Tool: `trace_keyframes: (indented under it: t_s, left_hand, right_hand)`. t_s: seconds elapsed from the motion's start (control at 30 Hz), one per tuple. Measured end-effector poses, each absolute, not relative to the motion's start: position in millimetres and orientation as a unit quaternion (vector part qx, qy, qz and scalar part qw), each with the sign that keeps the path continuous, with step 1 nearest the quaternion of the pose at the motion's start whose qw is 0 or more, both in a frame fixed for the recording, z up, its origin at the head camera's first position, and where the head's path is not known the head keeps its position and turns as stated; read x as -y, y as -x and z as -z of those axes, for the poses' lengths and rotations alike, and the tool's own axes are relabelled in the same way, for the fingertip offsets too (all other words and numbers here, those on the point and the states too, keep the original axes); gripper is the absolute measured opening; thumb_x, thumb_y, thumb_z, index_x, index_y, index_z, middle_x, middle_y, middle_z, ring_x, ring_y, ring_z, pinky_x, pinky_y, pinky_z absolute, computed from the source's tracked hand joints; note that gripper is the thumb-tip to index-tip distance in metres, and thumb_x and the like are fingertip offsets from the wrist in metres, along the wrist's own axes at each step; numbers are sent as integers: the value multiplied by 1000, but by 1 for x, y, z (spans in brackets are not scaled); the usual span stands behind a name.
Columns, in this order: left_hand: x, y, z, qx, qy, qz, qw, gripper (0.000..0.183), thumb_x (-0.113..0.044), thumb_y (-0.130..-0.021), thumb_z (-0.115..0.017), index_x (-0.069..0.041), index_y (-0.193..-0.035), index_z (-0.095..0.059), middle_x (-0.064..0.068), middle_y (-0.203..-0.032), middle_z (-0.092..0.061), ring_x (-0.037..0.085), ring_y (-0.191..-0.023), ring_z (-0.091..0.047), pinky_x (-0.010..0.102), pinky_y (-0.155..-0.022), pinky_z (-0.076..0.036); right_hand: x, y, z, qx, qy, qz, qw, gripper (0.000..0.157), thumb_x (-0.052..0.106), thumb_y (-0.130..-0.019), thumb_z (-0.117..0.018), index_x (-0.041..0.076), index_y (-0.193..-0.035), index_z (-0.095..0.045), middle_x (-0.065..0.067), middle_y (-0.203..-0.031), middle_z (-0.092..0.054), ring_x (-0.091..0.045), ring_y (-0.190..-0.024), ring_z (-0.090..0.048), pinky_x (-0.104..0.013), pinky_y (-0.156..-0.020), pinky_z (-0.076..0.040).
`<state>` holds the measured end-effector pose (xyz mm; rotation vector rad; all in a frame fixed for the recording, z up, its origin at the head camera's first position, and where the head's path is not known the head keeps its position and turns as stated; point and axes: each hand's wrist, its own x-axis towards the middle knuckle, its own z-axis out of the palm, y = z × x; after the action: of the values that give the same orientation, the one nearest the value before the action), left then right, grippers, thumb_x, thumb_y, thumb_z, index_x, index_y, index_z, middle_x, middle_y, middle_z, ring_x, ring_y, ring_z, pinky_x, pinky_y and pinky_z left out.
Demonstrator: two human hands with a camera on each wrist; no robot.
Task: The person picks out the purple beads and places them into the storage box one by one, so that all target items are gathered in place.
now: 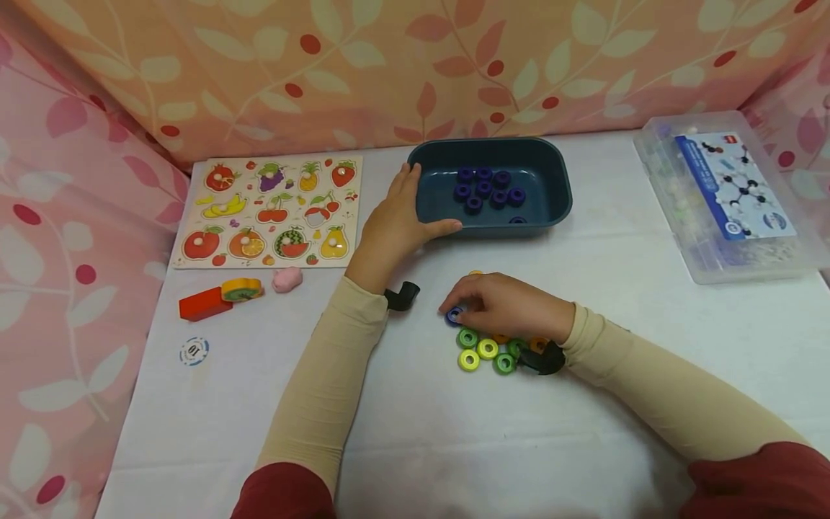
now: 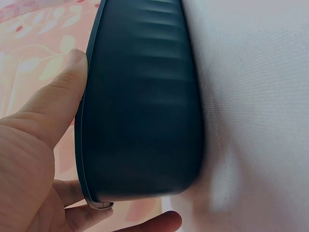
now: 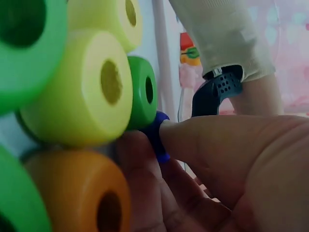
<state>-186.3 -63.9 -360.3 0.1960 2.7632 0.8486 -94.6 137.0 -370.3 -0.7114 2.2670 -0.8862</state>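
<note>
My left hand [image 1: 397, 222] rests against the left end of a dark teal plastic basin [image 1: 493, 229]. Its thumb lies straight along the front rim and its fingers reach along the end wall. Dark blue rings [image 1: 483, 189], several of them, lie inside the basin. In front of it, my right hand [image 1: 515, 304] pinches a blue ring [image 1: 453, 316] between thumb and fingers, low at the tabletop. The right wrist view shows this blue ring [image 3: 157, 137] beside a green ring [image 3: 143, 87]. Yellow rings [image 1: 488, 349], green and orange ones lie loosely grouped by and partly under the right hand.
A wooden fruit puzzle board [image 1: 272, 213] lies at the left. Near it are a red block [image 1: 204, 304], a toy fruit slice [image 1: 241, 290], a pink piece [image 1: 287, 280] and a round chip [image 1: 194, 351]. A clear plastic case [image 1: 726, 194] occupies the back right.
</note>
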Motion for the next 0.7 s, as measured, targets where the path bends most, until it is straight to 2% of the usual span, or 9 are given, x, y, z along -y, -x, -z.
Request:
trace_keyframes:
  t_s: [0.2,0.3,0.43,0.57,0.7]
  left_hand:
    - [63,186,359,-947,-66,-291,121,122,-73,-73,-73,-28,-163,-4,-6,-170,3,29,-151,-29,48,-115,-38]
    - [63,186,359,-947,-68,-289,121,123,-73,-73,-73,-27,-163,-4,-6,-170,3,29,-152,-29,48,-116,-37]
    - [63,187,358,-947,-70,-288,121,123,-74,-73,-72,-26,-163,-3,-5,-170,3,31,-152,-28,48,-118,-35]
    - [64,187,359,-947,-69,-291,120,122,-74,-74,-72,-26,-163,-4,-5,-171,3,31,-152,-27,48,-118,-35]
    - [63,187,361,-946,-67,-293,120,122,-74,-73,-73,-27,-163,-4,-5,-171,2,30,-153,-26,49,-117,-36]
  right_hand:
    - [-146,102,358,-853,267,332,300,22,19,-94,-69,21,-116,-74,9,-113,-69,-10,-88,-61,-31,-83,-50]
    - [-155,112,338,-850,240,358,304,24,20,-96,-67,18,-119,-73,3,-107,-74,-16,-87,-68,-31,-78,-51]
    - [-171,133,309,-867,168,388,263,27,23,-102,-60,16,-126,-69,-7,-103,-76,-23,-96,-72,-34,-85,-55]
    - [-184,164,304,-873,86,418,236,36,32,-105,-53,16,-134,-63,-12,-117,-72,-28,-109,-68,-45,-101,-51]
    - [-189,192,317,-868,41,425,253,44,37,-107,-46,14,-143,-56,-15,-131,-65,-27,-116,-64,-43,-105,-48]
